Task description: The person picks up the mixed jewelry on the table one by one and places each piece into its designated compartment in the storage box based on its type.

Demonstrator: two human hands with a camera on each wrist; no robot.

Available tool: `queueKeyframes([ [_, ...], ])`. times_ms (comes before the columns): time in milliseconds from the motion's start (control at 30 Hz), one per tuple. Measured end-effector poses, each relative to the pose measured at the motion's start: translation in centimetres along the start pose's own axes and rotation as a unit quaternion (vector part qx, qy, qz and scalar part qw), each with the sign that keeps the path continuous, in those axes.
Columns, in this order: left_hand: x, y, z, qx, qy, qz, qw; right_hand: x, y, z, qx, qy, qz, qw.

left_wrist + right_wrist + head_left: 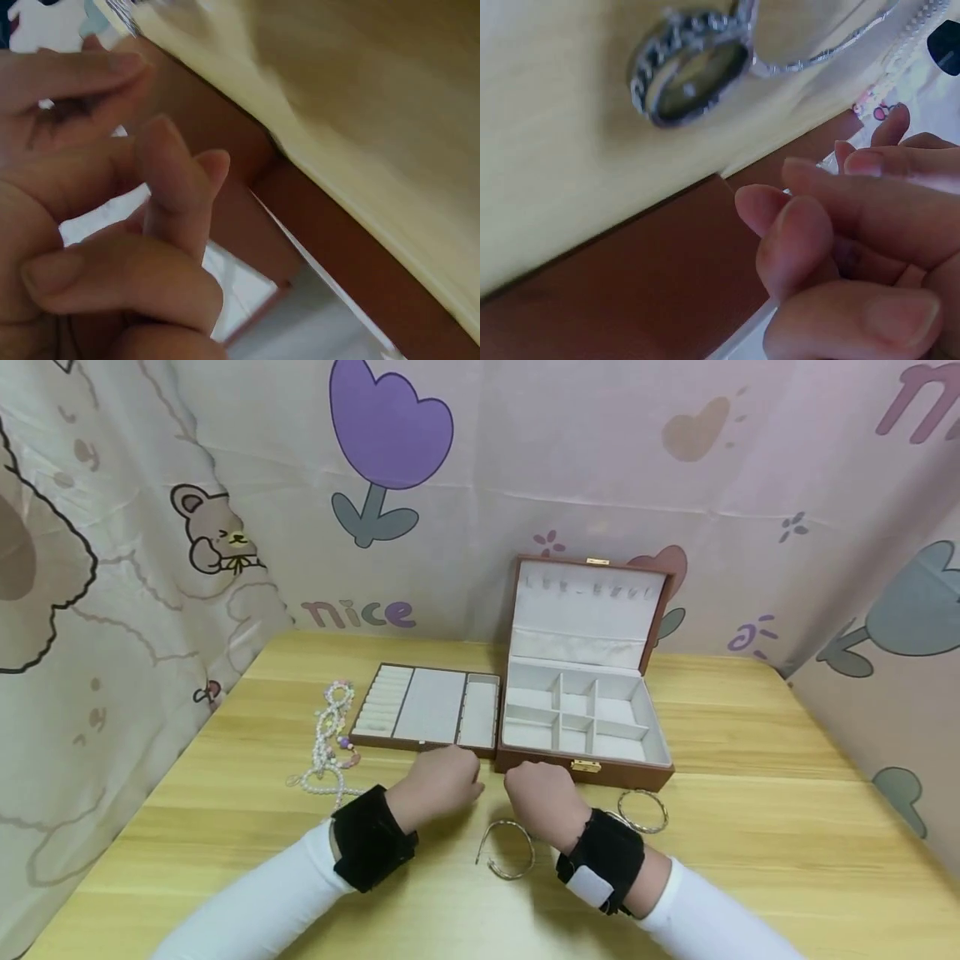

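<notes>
My left hand (442, 781) is over the table near the front edge of a brown jewelry tray (427, 744), its fingers loosely curled. My right hand (546, 802), also loosely curled, is in front of a brown jewelry box (630, 775) with its lid up. Nothing shows in either hand; the wrist views show bent fingers (180, 180) with bare tips, and the hands apart. Between my wrists lies an open-ended gold bangle (532, 856). Another gold bangle (665, 817) lies right of my right wrist, overlapping one partly hidden behind the wristband.
Pearl and bead necklaces (322, 752) lie in a heap on the left. The box has several white compartments (576, 681) and hooks inside its lid (585, 610). Padded ring slots (378, 710) line the tray's left side. A printed curtain (480, 527) hangs behind the table (750, 793).
</notes>
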State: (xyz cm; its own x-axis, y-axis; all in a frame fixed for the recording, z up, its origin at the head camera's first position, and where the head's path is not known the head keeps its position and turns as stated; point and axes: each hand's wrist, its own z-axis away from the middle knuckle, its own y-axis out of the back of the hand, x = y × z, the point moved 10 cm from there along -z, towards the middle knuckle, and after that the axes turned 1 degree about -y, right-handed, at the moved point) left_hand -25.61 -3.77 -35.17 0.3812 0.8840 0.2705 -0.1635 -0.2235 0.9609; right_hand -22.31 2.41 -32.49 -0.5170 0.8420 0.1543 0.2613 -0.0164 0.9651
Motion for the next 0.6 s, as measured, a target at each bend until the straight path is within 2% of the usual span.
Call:
queueKeyframes([
  [133,1.5,-1.1,0.3,-0.022,-0.025,0.006,0.9994,-0.2,-1.2,0.3,-0.039,-0.002,-0.037,0.9986],
  [267,2.2,-1.9,0.5,-0.038,-0.032,0.009,0.9987,-0.2,-2.1,0.7,-0.061,-0.005,-0.068,0.9958],
  [600,2.9,-2.8,0.4,-0.037,-0.055,0.001,0.9978,-0.3,-2.5,1.2,-0.057,0.012,-0.086,0.9946],
])
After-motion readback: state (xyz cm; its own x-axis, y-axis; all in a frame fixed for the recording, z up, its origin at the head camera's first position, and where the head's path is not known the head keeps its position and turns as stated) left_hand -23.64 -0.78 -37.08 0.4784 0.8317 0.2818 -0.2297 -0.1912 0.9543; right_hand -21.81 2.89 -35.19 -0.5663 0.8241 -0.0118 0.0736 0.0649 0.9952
